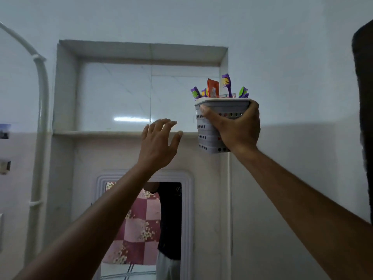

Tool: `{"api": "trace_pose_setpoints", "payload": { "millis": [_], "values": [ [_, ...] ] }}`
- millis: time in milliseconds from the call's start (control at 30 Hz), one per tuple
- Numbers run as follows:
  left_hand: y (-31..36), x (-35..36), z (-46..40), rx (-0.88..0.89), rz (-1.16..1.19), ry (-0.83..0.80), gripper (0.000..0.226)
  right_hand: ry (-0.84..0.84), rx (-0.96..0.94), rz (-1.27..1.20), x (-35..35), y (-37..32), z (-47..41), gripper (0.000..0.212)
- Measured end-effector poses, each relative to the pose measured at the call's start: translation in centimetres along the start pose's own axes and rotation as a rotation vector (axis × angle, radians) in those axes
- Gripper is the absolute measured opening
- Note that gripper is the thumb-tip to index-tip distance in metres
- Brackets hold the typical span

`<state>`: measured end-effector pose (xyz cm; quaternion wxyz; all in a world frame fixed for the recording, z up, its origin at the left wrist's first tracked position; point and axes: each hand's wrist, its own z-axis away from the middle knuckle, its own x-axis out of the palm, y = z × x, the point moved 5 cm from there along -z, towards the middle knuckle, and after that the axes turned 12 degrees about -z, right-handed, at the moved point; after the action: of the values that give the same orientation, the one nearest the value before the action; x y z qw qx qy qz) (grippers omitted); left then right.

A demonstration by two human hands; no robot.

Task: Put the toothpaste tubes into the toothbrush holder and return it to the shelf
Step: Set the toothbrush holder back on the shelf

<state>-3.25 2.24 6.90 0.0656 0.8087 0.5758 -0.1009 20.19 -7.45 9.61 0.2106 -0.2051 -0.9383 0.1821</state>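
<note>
My right hand (235,126) grips a grey perforated toothbrush holder (205,136) and holds it up in front of the right end of the wall niche. An orange toothpaste tube (213,87) and several purple and green toothbrushes (227,81) stick out of its top. The holder hangs in the air, level with the stone shelf (101,133) of the niche. My left hand (158,142) is raised to the left of the holder, fingers spread, with nothing in it.
The recessed niche (141,55) has a tiled back wall. A white pipe (41,98) runs down the left wall. Below the shelf hangs a white-framed mirror (187,199) that reflects a person and a pink checked cloth. A dark object (365,118) fills the right edge.
</note>
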Motion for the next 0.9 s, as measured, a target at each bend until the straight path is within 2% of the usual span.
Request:
{"api": "trace_pose_setpoints", "payload": {
  "millis": [167, 400, 467, 567, 667, 900],
  "values": [
    [-1.2, 3.7, -1.0, -0.063, 0.003, -0.088, 0.055, 0.017, -0.013, 0.032, 1.7, -0.4, -3.2, 0.112],
    [-1.6, 4.5, -0.7, -0.054, -0.097, 0.042, 0.044, 0.004, 0.013, 0.055, 4.9, 2.1, -5.2, 0.114],
    [-1.6, 4.6, -0.6, -0.047, -0.107, 0.048, 0.044, -0.006, 0.035, 0.049, 5.8, 3.5, -5.3, 0.118],
    [-1.7, 4.6, -0.6, -0.032, -0.109, 0.069, 0.043, -0.054, 0.055, 0.073, 7.0, 4.8, -5.3, 0.136],
    [-1.7, 4.7, -0.5, -0.025, -0.11, 0.079, 0.043, -0.169, 0.036, 0.213, 8.1, 5.8, -5.2, 0.146],
    [-1.5, 4.3, -0.5, -0.018, -0.102, 0.07, 0.045, -0.323, -0.001, 0.517, 8.8, 8.1, -4.0, 0.134]
  ]
}}
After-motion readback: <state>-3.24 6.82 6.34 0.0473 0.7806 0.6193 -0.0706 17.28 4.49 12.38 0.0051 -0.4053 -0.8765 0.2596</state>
